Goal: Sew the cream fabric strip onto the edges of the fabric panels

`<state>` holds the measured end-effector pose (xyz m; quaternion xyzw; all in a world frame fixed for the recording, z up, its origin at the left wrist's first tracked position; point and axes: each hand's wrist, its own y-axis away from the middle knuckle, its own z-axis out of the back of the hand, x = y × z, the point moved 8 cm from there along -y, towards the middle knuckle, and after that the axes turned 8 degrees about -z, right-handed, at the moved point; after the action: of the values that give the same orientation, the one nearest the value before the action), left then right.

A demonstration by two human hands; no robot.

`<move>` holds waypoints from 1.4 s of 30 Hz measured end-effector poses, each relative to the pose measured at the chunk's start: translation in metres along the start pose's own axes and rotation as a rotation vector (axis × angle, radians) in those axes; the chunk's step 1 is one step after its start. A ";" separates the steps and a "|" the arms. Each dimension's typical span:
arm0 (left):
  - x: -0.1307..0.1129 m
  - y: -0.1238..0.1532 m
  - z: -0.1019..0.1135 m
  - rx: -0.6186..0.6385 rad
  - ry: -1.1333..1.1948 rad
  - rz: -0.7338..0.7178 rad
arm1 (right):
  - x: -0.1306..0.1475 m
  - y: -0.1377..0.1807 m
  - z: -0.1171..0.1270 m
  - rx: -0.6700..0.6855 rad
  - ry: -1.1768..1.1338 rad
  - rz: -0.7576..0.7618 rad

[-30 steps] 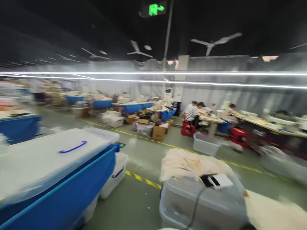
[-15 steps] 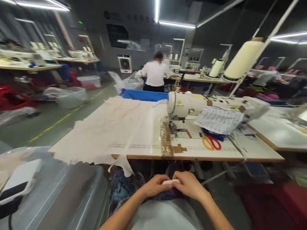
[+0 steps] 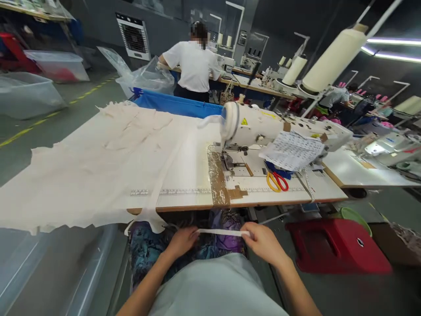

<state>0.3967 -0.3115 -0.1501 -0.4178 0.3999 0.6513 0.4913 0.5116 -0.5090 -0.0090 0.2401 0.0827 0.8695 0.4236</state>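
Note:
My left hand (image 3: 182, 242) and my right hand (image 3: 264, 242) are in my lap, below the front edge of the sewing table (image 3: 269, 201). Both pinch the ends of a narrow white strip (image 3: 222, 231), which is stretched flat between them. The strip runs on to the left, up over the table edge. Pale cream fabric pieces (image 3: 98, 162) cover the left half of the table. A white sewing machine (image 3: 263, 129) stands on the right half, with a printed sheet (image 3: 291, 150) taped to it and scissors (image 3: 277, 181) with yellow and red handles beside it.
A red stool (image 3: 335, 251) stands on the floor at my right. A clear plastic bin (image 3: 49, 267) is at my left. A person in a white shirt (image 3: 194, 66) works at the bench behind a blue trough (image 3: 177, 104). Large thread cones (image 3: 332, 59) stand at the right.
My view swung from the aisle and bins round to the sewing table, then tilted down. My hands, close together on the strip half a second ago, have moved apart and drawn it taut.

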 end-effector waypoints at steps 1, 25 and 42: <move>0.001 0.001 -0.002 -0.005 0.021 0.001 | 0.010 -0.004 -0.006 0.024 0.017 0.024; -0.018 -0.010 -0.055 0.047 0.563 -0.062 | 0.004 -0.063 -0.129 -0.105 -1.364 -0.324; -0.061 -0.070 -0.026 -0.294 0.211 -0.093 | -0.028 -0.100 -0.115 -0.097 -1.378 -0.177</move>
<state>0.4790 -0.3401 -0.1093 -0.5693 0.3298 0.6318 0.4097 0.5396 -0.4615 -0.1537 0.7104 -0.2247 0.4837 0.4592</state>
